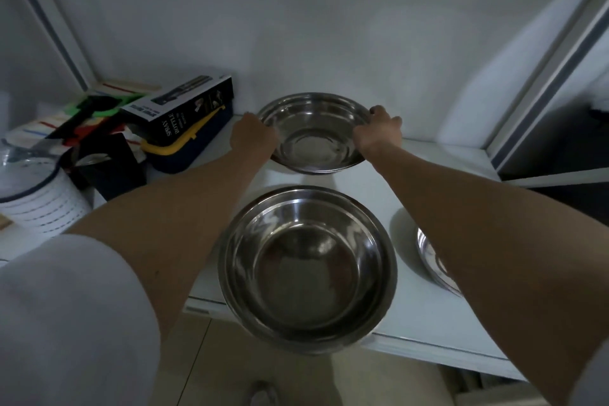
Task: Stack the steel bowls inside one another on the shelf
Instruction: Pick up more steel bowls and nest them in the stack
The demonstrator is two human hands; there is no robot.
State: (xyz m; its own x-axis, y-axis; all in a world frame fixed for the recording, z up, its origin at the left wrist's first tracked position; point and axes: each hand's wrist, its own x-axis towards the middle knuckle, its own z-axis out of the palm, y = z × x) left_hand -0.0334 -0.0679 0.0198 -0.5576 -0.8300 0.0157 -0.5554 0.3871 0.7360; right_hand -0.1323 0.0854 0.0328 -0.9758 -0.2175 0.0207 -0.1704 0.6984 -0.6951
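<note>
Your two hands grip the far bowl (313,132) on the shelf (428,316).

Left hand (252,137) and right hand (379,128) clasp its opposite rims, behind the large bowl (308,269).

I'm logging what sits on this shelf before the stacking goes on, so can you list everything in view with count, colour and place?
far bowl: one, steel, back centre, gripped at both rims
near bowl: one, steel, front, overhanging the shelf edge
third bowl: one, steel, right, mostly hidden by the right arm
spray bottle box: one, black, left
navy case: one, yellow trim, under the box
white container: one, far left
shelf: one, white
left hand: on the far bowl's left rim
right hand: on its right rim
</note>
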